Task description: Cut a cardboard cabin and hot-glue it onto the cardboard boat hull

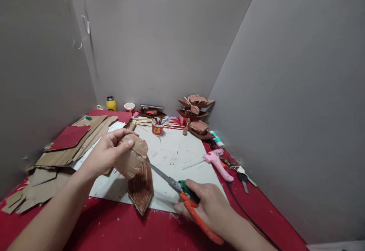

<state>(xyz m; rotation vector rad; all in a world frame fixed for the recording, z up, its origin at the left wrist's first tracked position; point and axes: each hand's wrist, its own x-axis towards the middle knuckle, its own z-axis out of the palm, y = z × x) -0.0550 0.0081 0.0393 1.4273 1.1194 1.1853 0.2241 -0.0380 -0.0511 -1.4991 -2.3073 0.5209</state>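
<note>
My left hand (112, 150) pinches a piece of brown cardboard (132, 158) between thumb and fingers. The piece has an uneven, cut outline and a crease near its top. My right hand (203, 205) is wrapped round the handles of scissors (168, 180), one handle orange and one green. The scissors' blades look nearly closed, and their tip is beside the cardboard's right edge. Beneath the cardboard, a brown painted boat-shaped piece (141, 190) lies with its pointed end toward me; its far part is partly hidden.
Cardboard sheets (65, 156) are piled at left. A red paper cup (157, 126) stands beyond my hands, near thin sticks (142, 122). Model boats (196, 108) sit at the back right. A pink glue gun (218, 163), its cord and keys (242, 177) lie at right. Grey panels surround the table.
</note>
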